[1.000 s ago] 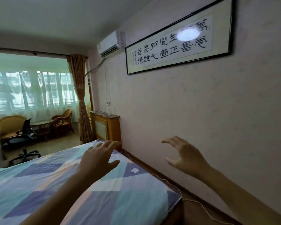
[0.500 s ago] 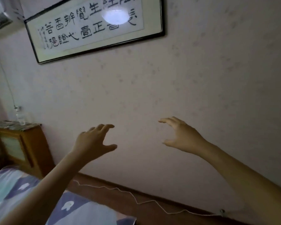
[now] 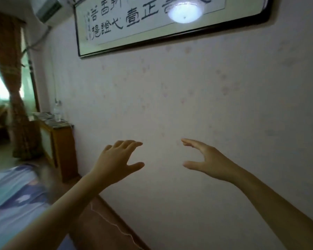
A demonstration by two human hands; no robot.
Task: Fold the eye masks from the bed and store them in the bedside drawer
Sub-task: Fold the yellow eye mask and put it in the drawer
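Note:
My left hand [image 3: 116, 159] and my right hand [image 3: 206, 159] are both raised in front of the pale wall, fingers spread, holding nothing. They are about a hand's width apart, palms turned partly toward each other. A corner of the bed [image 3: 13, 199], covered in a blue and lilac patterned sheet, shows blurred at the lower left. No eye mask is in view. A wooden cabinet [image 3: 61, 148] stands against the wall beyond the bed; I cannot tell whether it has a drawer.
A framed calligraphy scroll [image 3: 152, 20] hangs high on the wall with a ceiling lamp reflected in it. An air conditioner [image 3: 47, 9] sits at the top left, a brown curtain [image 3: 13, 87] by the window. A white cable [image 3: 116, 228] runs along the floor gap.
The view has swung back toward the left, bringing the curtain, window and more of the cabinet into frame. Both hands stay raised and open, now a little closer together.

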